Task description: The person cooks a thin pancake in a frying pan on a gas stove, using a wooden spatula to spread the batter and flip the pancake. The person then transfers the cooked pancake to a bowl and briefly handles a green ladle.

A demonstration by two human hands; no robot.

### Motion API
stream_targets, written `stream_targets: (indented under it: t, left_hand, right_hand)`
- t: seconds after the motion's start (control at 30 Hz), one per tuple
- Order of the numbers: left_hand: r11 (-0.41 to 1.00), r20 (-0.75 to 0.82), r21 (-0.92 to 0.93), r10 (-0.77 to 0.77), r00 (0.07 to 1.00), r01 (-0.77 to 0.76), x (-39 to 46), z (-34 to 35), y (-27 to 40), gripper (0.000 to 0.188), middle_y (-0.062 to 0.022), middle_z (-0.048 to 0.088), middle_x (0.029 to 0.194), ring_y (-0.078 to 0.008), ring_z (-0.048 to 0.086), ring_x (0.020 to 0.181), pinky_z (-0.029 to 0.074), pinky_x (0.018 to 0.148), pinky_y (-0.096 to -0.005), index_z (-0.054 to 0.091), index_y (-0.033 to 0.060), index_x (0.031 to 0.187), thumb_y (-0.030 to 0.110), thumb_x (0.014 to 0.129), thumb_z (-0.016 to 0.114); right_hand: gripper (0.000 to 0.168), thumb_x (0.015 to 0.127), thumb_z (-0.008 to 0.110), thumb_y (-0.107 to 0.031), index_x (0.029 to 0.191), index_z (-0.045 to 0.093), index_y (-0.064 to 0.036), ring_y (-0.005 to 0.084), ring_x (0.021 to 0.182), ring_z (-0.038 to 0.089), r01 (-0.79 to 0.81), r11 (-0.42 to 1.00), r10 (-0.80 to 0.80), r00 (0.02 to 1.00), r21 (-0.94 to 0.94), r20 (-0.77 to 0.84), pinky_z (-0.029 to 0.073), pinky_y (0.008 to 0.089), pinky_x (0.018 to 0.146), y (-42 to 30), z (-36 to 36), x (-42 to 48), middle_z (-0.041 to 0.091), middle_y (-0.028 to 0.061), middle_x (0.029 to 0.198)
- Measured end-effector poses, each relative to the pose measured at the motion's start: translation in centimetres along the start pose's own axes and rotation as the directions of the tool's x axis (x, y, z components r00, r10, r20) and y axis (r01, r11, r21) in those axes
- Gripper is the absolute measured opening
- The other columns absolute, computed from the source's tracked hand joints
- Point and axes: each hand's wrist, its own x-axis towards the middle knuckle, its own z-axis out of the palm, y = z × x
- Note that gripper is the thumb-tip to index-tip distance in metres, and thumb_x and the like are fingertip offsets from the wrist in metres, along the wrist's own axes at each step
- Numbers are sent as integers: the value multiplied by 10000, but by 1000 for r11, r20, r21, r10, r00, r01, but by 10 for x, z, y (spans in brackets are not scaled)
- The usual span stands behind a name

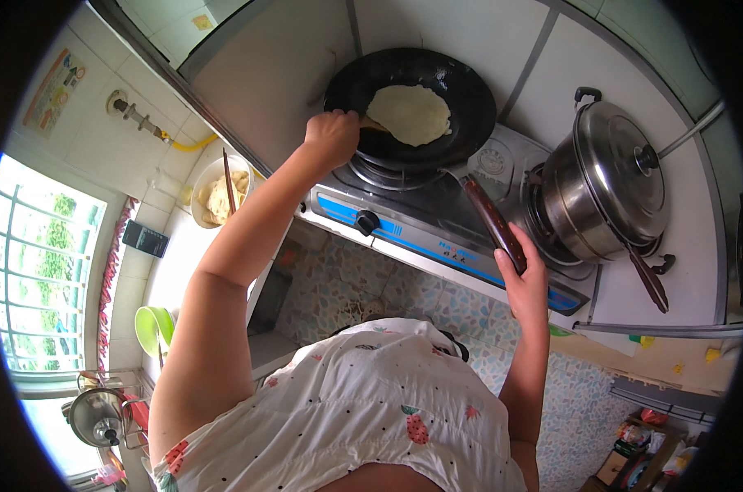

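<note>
A black wok (353, 80) stands on the left burner of a gas stove (402, 215), with a pale, thin pancake (411, 115) lying inside. My left hand (333, 138) is closed on a wooden spatula (373, 125), whose tip meets the pancake's left edge; most of its handle is hidden in my fist. My right hand (524, 273) grips the wok's dark wooden handle (493, 221) near its end.
On the right burner is a lidded steel pot (583, 190). At left, a white bowl (197, 190) holds pale dough (214, 197) and wooden chopsticks (228, 178). A phone (145, 238), a green container (153, 326) and a gas valve (128, 111) are farther left.
</note>
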Motion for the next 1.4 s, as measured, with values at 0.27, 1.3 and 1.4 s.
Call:
stream_targets:
  t: [0.27, 1.3, 1.4]
  left_hand:
    - [997, 98, -7, 75, 992, -74, -15, -31, 4, 159, -168, 632, 829, -325, 621, 798, 492, 683, -398, 579, 22, 910, 104, 817, 479]
    - [135, -270, -957, -77, 960, -258, -151, -26, 115, 254, -160, 569, 860, -360, 586, 747, 473, 629, -381, 425, 15, 1032, 131, 848, 556]
    - [182, -476, -872, -96, 874, -455, -158, -7, 120, 273, -149, 571, 877, -328, 593, 779, 480, 649, -368, 453, 30, 1023, 182, 835, 581]
  right_hand:
    - [434, 830, 621, -217, 1223, 502, -76, 150, 744, 552, -55, 999, 55, 998, -1, 19, 450, 277, 683, -1, -2, -1, 613, 97, 910]
    - [417, 977, 323, -291, 1191, 510, 15, 105, 855, 512, -41, 977, 3, 984, 207, 178, 409, 245, 793, -80, 53, -11, 583, 78, 1072]
    - [383, 974, 323, -323, 1079, 520, -12, 177, 1017, 514, -208, 844, 98, 966, 494, 240, 385, 297, 905, -80, 81, -6, 555, 116, 1108]
